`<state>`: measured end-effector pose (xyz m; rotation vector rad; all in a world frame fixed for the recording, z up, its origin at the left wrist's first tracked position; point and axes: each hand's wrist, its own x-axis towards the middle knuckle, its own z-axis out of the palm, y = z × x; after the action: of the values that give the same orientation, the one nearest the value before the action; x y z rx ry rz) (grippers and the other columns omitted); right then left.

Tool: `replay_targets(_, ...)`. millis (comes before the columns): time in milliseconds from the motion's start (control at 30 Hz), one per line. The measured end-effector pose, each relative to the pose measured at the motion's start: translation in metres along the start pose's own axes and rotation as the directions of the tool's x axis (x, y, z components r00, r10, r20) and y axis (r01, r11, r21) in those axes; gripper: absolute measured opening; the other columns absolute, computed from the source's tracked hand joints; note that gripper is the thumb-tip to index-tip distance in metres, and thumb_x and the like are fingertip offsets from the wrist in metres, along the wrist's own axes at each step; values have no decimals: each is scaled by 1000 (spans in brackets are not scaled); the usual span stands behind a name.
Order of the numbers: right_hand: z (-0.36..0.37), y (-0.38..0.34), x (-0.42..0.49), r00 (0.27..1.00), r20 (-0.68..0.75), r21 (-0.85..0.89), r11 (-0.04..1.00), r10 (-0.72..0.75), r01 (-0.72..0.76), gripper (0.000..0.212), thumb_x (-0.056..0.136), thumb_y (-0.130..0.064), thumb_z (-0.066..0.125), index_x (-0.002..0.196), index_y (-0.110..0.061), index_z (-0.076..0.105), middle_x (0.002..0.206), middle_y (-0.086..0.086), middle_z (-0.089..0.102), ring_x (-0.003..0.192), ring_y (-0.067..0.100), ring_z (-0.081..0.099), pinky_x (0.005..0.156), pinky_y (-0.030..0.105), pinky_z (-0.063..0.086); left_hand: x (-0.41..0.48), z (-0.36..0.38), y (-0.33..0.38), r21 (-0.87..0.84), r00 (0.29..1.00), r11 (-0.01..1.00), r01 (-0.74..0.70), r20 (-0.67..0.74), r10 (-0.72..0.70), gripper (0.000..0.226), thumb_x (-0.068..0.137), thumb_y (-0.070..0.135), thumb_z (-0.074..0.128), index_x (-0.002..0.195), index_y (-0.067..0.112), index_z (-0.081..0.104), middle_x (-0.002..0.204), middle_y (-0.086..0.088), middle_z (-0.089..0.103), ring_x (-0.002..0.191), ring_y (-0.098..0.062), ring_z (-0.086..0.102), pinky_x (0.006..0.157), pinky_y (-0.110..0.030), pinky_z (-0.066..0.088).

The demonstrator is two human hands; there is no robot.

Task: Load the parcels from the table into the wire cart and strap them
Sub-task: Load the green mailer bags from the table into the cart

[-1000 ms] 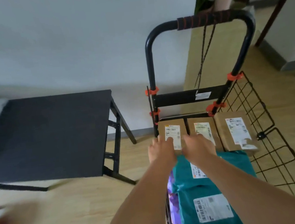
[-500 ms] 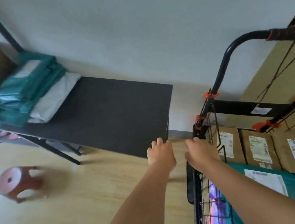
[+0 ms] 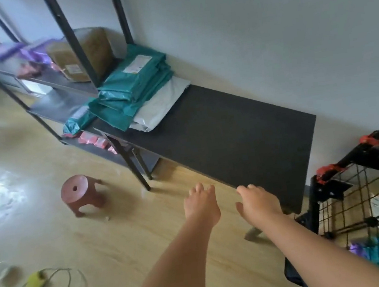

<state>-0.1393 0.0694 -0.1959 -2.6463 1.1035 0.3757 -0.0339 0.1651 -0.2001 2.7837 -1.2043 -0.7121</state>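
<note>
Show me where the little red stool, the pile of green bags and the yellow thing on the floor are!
red stool (image 3: pixel 77 190): head view, its round seat top.
green bags (image 3: pixel 134 81): head view, top bag's middle.
yellow thing (image 3: pixel 35 282): head view, its blurred body.

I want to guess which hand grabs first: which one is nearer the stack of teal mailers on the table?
Left, slightly. The left hand hovers over the floor, short of the table's near edge, on the side toward the teal mailers; the right hand is at the near edge, farther from them.
</note>
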Motion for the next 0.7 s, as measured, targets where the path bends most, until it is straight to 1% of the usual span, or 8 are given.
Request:
replay_targets(100,-4,-32,7,999,-12,10,999,-33,33,33,97,-40,52,128,-27,51,118,-6,58,106,16,56,82,33,53,-2,-9,-29,-42,998,998,45,-43,-47,58,92,14,55,146,24,35,141,-7,41,127,-28,41,98,-38,44)
replay_targets(233,-17,-64,20,996,-35,20,997,-78,79,27,98,-40,50,122,-28,53,112,-7,58,102,15,56,78,32,51,-2,-23,-57,-93,989,992,89,-112,-99,56,93,15,53,145,23,35,139,-6,41,126,-28,43,97,-38,43)
replay_targets(333,-25,-86,33,994,-37,46,993,-106,108,23,98,-37,50,119,-28,54,106,-8,58,96,14,56,78,34,53,3,-35,-74,-131,978,983,132,-143,-150,55,93,15,51,145,21,35,141,-6,41,127,-28,43,98,-38,42)
replay_targets(433,-31,-105,48,992,-30,70,990,-123,125,27,98,-35,49,124,-28,52,109,-7,59,97,15,57,75,31,52,9,-44,-89,-152,968,975,161,-167,-186,55,93,14,51,145,20,36,142,-6,42,126,-28,44,99,-37,43)
replay_targets(567,-41,-124,78,989,-15,96,984,-149,149,29,99,-33,46,126,-27,52,117,-4,60,105,18,57,82,36,52,28,-60,-107,-166,954,967,192,-198,-223,55,92,10,51,144,20,38,142,-8,42,127,-28,44,101,-40,43)
replay_targets(700,-60,-139,123,985,-22,120,978,-169,171,33,99,-36,45,131,-28,51,120,-5,60,110,18,56,80,31,47,64,-87,-126,-174,948,961,217,-196,-249,50,93,14,51,141,20,39,136,-8,44,122,-29,46,96,-39,47)
